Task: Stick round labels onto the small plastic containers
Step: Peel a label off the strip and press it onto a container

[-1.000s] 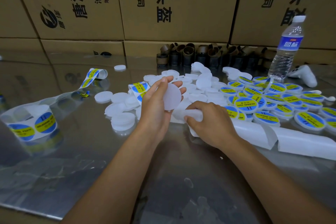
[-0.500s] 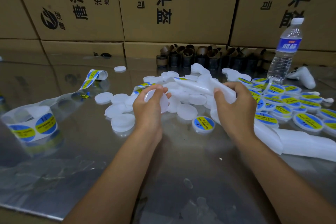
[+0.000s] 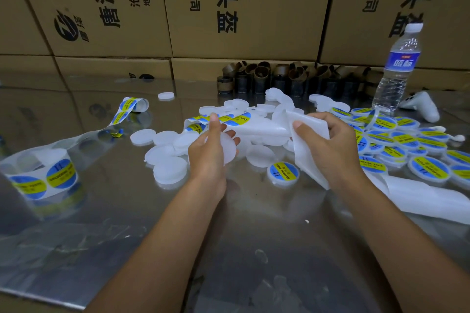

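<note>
On the shiny metal table (image 3: 101, 211), a label roll (image 3: 43, 175) sits far left. The left hand (image 3: 211, 152) grips a blank white container (image 3: 227, 148) above the unlabelled pile (image 3: 165, 157). The right hand (image 3: 328, 145) pinches the backing strip (image 3: 269, 127), labelled containers (image 3: 407, 145) beyond it.

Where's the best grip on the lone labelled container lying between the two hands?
Take the labelled container by its rim, thumb and finger on opposite sides, coming from above. It lies flat on the table, label up, a low disc with clear surface around it, so the thin side wall is the only graspable part.
</note>
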`<move>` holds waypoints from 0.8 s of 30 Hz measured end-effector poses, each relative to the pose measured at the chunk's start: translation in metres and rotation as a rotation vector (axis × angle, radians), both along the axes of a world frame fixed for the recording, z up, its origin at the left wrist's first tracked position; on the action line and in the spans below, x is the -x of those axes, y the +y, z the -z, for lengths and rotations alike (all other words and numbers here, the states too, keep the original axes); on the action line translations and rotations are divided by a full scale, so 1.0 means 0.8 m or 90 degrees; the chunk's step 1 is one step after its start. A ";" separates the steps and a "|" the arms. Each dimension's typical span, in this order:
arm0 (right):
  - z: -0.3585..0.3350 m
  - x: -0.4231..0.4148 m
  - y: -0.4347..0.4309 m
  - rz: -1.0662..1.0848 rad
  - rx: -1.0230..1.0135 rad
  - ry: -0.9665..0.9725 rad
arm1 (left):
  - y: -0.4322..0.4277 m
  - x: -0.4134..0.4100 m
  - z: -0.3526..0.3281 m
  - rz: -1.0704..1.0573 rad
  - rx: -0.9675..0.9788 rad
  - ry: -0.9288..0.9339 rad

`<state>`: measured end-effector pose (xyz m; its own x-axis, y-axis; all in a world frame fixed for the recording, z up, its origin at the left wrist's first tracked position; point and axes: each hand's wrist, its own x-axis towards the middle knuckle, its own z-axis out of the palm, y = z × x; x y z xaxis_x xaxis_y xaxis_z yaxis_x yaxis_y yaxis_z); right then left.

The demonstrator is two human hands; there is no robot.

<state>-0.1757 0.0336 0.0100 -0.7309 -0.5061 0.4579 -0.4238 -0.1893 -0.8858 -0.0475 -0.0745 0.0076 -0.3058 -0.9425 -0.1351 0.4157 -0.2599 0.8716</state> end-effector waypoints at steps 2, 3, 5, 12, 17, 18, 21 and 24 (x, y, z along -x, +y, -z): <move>0.000 0.002 0.001 0.001 0.000 -0.005 | 0.002 -0.001 0.004 -0.008 0.019 -0.021; 0.000 0.002 0.002 0.006 0.000 -0.002 | 0.002 -0.002 0.004 -0.013 0.020 -0.025; 0.000 0.003 0.001 0.028 0.000 0.007 | 0.002 -0.003 0.005 -0.019 0.019 -0.023; 0.011 0.003 0.000 0.244 -0.216 0.156 | 0.003 -0.003 0.007 -0.002 0.067 -0.032; 0.013 -0.009 -0.002 0.271 -0.253 0.378 | 0.005 -0.002 0.009 0.012 0.132 -0.062; 0.012 -0.013 -0.003 0.255 -0.220 0.400 | 0.006 -0.001 0.009 0.017 0.150 -0.073; 0.009 -0.026 -0.005 0.190 -0.144 0.461 | 0.008 0.002 0.012 0.018 0.208 -0.100; 0.009 -0.036 -0.008 0.132 -0.119 0.488 | 0.010 0.003 0.013 0.039 0.263 -0.102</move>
<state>-0.1473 0.0269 0.0025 -0.3356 -0.5123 0.7905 -0.9354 0.0823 -0.3438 -0.0501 -0.0666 -0.0031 -0.3684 -0.9083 0.1980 0.2612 0.1033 0.9597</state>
